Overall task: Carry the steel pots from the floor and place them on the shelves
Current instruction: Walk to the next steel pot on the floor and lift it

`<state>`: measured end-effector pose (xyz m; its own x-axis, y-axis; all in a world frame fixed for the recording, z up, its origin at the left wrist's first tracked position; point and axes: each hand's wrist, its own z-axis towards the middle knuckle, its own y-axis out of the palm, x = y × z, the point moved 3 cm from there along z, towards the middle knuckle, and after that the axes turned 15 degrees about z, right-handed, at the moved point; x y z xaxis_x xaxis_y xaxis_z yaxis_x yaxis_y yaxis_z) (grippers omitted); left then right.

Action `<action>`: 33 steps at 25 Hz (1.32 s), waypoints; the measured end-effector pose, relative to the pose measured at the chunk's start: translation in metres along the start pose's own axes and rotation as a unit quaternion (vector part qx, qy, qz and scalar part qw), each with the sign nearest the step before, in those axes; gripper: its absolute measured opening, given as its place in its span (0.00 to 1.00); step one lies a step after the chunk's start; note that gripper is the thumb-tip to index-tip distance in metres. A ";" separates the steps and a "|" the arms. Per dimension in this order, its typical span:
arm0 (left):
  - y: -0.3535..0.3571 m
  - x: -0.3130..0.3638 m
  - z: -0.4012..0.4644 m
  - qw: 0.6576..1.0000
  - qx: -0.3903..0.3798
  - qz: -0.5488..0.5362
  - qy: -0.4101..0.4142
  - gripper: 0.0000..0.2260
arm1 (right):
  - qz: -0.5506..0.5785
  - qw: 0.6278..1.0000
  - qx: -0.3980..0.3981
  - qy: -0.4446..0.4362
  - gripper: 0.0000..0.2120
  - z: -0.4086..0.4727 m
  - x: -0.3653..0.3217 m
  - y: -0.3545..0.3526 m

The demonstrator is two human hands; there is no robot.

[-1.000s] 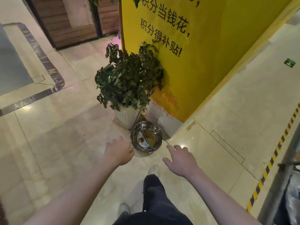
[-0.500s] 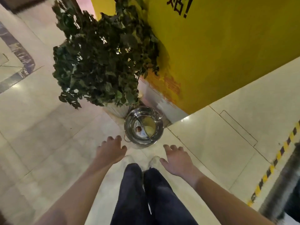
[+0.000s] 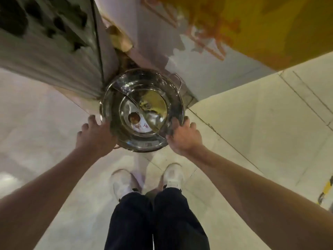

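Note:
A round steel pot with a divider across its shiny inside stands on the floor right below me, a loop handle at its far right. My left hand presses against the pot's left rim, fingers wrapped over the edge. My right hand clasps the right rim, thumb inside the pot. No shelves are in view.
A white ribbed planter with dark leaves stands against the pot's left side. A yellow wall with a pale base rises behind it. My white shoes stand on the glossy tile floor just short of the pot.
I have bent down close over the pot. Both hands moved forward from above the floor and closed on the pot's left and right rim.

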<state>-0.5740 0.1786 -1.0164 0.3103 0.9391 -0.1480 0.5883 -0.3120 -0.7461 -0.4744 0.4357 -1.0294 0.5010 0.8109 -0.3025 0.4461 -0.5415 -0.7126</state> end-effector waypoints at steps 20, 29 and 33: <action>-0.099 0.014 -0.120 0.975 -0.028 -0.216 -0.045 0.42 | 0.241 0.967 0.045 0.073 0.31 -0.141 0.016 -0.125; -0.328 -0.014 -0.339 0.964 0.047 -0.260 0.003 0.42 | 0.218 0.971 0.093 0.042 0.33 -0.338 -0.062 -0.349; -0.404 -0.036 -0.407 0.956 0.073 -0.285 0.008 0.39 | 0.206 0.973 0.100 0.010 0.35 -0.399 -0.100 -0.413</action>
<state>-0.5190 0.2121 -0.4457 -0.0172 0.9478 0.3185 0.5543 0.2742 -0.7858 -0.4128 0.4897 -0.4525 0.6223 0.5279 -0.5780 0.0518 -0.7645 -0.6425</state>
